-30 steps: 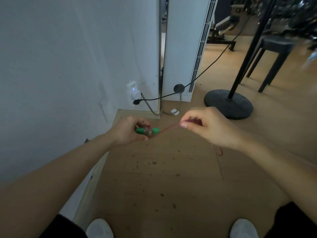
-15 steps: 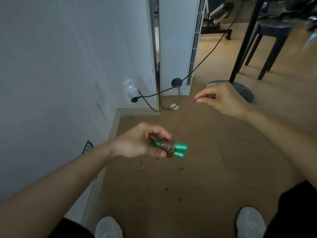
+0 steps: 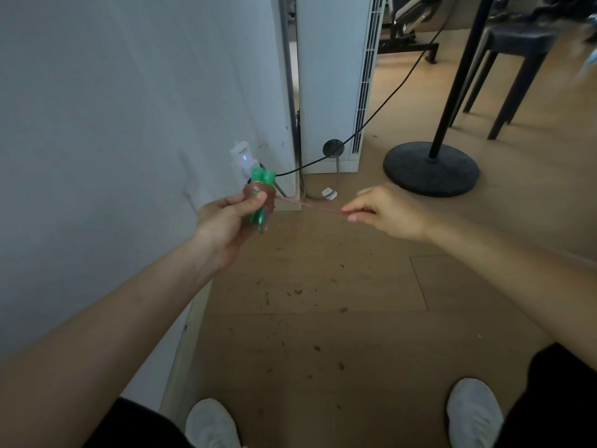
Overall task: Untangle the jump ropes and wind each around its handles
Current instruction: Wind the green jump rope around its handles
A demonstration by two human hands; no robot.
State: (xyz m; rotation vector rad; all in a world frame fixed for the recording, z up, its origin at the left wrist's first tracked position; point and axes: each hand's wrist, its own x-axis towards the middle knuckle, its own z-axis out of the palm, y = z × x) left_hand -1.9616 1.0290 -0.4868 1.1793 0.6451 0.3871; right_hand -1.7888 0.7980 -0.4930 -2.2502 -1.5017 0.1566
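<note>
Bare forearms, black trousers and white shoes are all that shows.

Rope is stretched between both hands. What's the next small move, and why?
Probably carry the right hand around the green handles to lay another turn. The left hand grips the pair, reddish coils sit round their middle, and the rope runs taut from them to the right hand's pinch.
</note>
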